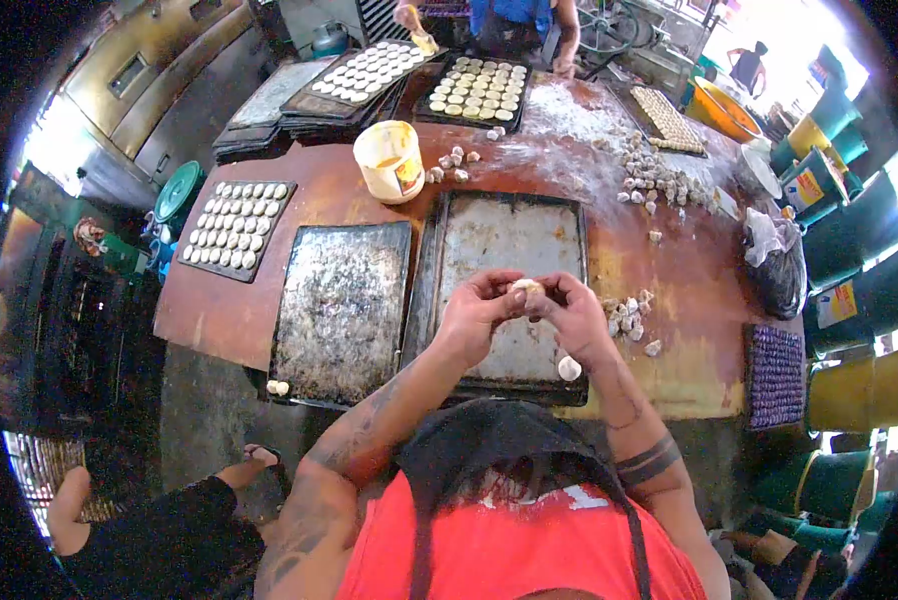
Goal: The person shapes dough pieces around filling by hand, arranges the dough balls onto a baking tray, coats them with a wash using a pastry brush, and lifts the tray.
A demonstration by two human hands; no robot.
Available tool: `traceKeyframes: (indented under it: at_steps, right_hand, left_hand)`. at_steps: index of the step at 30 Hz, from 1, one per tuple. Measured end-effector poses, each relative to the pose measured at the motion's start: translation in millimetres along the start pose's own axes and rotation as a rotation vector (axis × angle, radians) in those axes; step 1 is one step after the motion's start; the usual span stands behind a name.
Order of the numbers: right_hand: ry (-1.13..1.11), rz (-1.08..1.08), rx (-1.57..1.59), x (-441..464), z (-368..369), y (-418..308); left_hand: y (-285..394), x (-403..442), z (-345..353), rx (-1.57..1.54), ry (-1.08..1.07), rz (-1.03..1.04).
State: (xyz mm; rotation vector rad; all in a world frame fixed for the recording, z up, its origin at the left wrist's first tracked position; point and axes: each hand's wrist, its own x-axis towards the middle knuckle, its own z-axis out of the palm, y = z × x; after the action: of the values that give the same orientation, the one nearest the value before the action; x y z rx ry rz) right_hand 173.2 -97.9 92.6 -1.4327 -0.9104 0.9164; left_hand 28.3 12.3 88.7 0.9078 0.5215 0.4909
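Note:
My left hand (pixel 481 312) and my right hand (pixel 575 312) meet over a worn metal baking tray (pixel 514 225). Between their fingertips they pinch a small piece of dough (pixel 526 286), pale with a darker patch. Fingers partly cover it. By my right wrist a round white dough ball (pixel 569 368) rests at the tray's lower right. Right of the tray lies a cluster of floury, brownish lumps (pixel 627 316). Another scuffed tray (pixel 341 305) sits to the left, with small dough pieces (pixel 278 387) at its near corner.
A white bucket (pixel 389 165) stands behind the trays. Filled trays of round pale pastries (pixel 237 228) lie left and at the back (pixel 477 90). Across the table a co-worker's hand holds a yellowish brush-like thing (pixel 425 43). More floured lumps (pixel 659 170) and a black bag (pixel 775 265) are at right.

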Motion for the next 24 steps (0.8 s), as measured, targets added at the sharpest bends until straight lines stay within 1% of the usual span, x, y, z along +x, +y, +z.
traceKeyframes:
  at_steps: [1,2,4,5,8,9,12,13,16,17,20,21,24]
  right_hand:
    - [0.033,0.011,0.079,3,-4,4]
    - [0.121,0.008,0.121,7,-1,0]
    - [0.292,0.01,0.207,10,20,-10]
    - [0.277,0.021,0.357,6,29,-21]
    - [0.311,-0.05,0.175,9,24,-34]
    - [0.403,-0.183,-0.292,9,22,-38]
    - [0.37,-0.541,-0.757,6,27,-47]
    - [0.272,-0.532,-0.684,3,27,-38]
    - [0.147,-0.418,-0.615,1,22,-41]
    - [0.153,-0.362,-0.688,-1,19,-48]
    - [0.006,-0.524,-0.559,8,17,-53]
    - [-0.064,-0.617,-0.583,14,7,-45]
    - [-0.139,-0.637,-0.634,13,-4,-49]
  left_hand:
    - [9,-2,10,-0.064,-0.011,-0.044]
    - [16,-3,15,-0.129,-0.021,-0.087]
    - [23,6,18,0.079,0.043,0.021]
    - [24,7,18,0.19,0.074,0.071]
    - [13,-1,18,0.73,0.126,0.562]
    - [9,-9,21,0.624,0.134,0.49]
    - [14,0,20,-0.066,0.095,0.133]
    - [23,5,12,-0.167,0.008,-0.013]
    - [35,13,-3,-0.13,-0.016,-0.106]
    - [35,9,0,-0.016,0.109,-0.058]
    - [34,-4,18,-0.048,-0.078,-0.109]
    - [26,-1,22,-0.066,-0.179,-0.084]
    - [6,7,20,-0.282,-0.299,-0.214]
